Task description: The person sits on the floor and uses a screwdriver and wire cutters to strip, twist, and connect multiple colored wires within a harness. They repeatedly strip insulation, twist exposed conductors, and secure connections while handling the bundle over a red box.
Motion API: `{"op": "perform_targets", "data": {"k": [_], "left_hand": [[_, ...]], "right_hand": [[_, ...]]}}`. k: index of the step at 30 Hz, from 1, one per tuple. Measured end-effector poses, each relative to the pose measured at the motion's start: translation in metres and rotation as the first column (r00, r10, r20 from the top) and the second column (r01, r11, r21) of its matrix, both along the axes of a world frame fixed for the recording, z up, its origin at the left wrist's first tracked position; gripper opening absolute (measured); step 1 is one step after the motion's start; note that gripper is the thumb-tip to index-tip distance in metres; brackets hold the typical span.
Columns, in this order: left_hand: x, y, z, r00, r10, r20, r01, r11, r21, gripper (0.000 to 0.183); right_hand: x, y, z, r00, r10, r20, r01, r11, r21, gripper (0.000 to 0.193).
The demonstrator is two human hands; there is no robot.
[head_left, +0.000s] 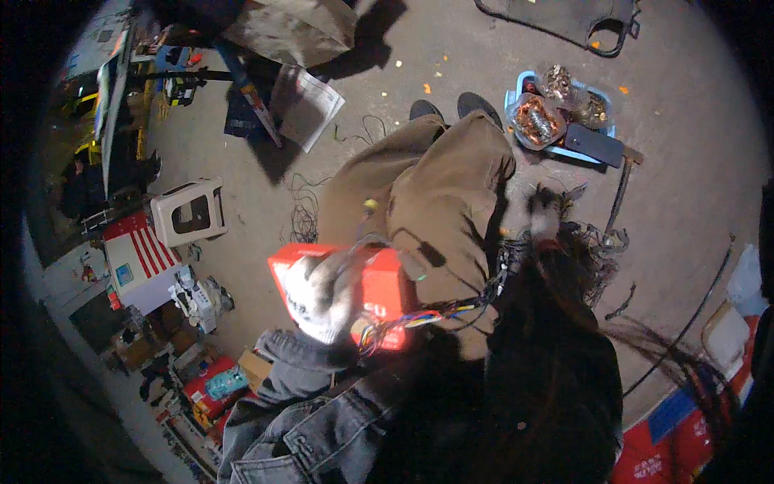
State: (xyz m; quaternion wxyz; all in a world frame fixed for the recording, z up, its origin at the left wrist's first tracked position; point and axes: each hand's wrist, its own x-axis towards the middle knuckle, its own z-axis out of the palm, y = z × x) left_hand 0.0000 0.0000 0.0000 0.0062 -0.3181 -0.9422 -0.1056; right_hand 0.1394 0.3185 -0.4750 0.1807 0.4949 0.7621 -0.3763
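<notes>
My left hand (318, 297), in a light knitted glove, grips a red box-shaped unit (383, 286) held over my lap. A bundle of coloured wires (423, 317) runs out of its right side. My right hand (546, 213), also gloved and blurred, is raised to the right of my knee. It is closed around strands of a dark wire tangle (592, 258) that hangs down beside my leg. My brown trousers (435, 185) fill the middle of the view, and both shoes rest on the concrete floor.
A blue tray (520, 81) with bags of metal scrap and a dark flat device (593, 145) lies ahead on the right. A white plastic stool (189, 211) stands on the left, with papers (310, 101) beyond it. Boxes and clutter line the left and lower right.
</notes>
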Motion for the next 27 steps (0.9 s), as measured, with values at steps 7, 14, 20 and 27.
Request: {"op": "perform_targets", "data": {"k": [7,14,20,27], "left_hand": [[0.018,-0.021,0.009,0.945,-0.327,-0.032,0.325,0.916,0.237,0.034],[0.035,-0.043,0.018,0.944,-0.314,0.098,0.263,0.9,0.349,0.032],[0.044,-0.059,0.012,0.935,-0.315,0.161,0.245,0.904,0.35,0.024],[0.044,-0.066,0.0,0.932,-0.151,0.329,-0.023,0.882,0.471,0.028]], "right_hand": [[0.04,0.017,0.264,0.681,-0.257,-0.685,0.301,0.952,-0.057,0.035],[0.038,-0.088,0.446,0.59,0.623,-0.514,-0.064,0.67,0.74,0.039],[-0.02,-0.158,0.492,0.246,0.458,-0.854,-0.39,0.853,0.346,0.025],[-0.035,-0.177,0.491,0.373,0.626,-0.685,-0.602,0.725,0.335,0.022]]}}
